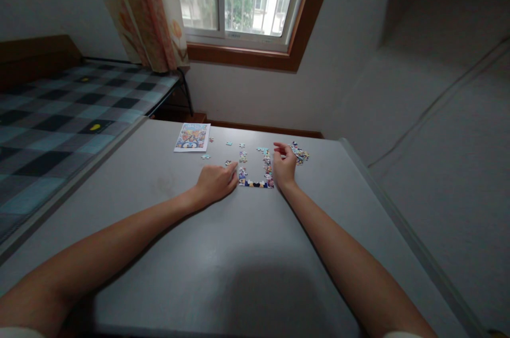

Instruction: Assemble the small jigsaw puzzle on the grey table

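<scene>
The left hand [217, 180] curls its fingers beside the part-built puzzle frame [257, 185]; whether they grip anything, I cannot tell. The right hand [284, 169], right of it, has loosely bent fingers, tips apart, nothing visible between. Farther right on the desk [179, 258] lie heaped pieces [302, 155], probably light, thin, stiff: best pinched by opposite edges.

The counter [179, 269] is wide, flat and grey. Near its far edge, on the left, lies a paper with a bright picture [192, 137]. A few loose puzzle pieces [205, 157] are spread out just beside it. In the middle sits part of a puzzle border [256, 184], with gaps. To its right is a messy pile of pieces [302, 155].
</scene>
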